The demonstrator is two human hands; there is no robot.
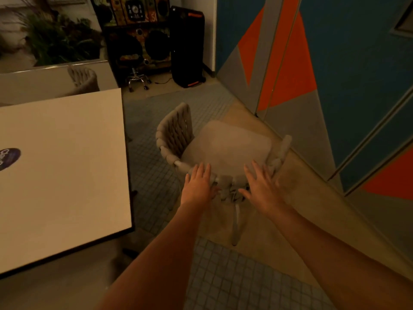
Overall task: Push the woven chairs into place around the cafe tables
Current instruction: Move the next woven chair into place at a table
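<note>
My left hand (199, 184) and right hand (262, 186) lie flat, fingers straight, on the grey woven-rope chair (178, 135)'s back; next, swing it left toward the white square tabletop (67, 164).

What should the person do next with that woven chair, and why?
Probably take hold of the backrest rim and swing the woven chair left toward the white table. Both the left hand and the right hand lie with straight fingers at the top of its back, not yet gripping, and the chair stands apart from the table, close to the painted wall.
</note>
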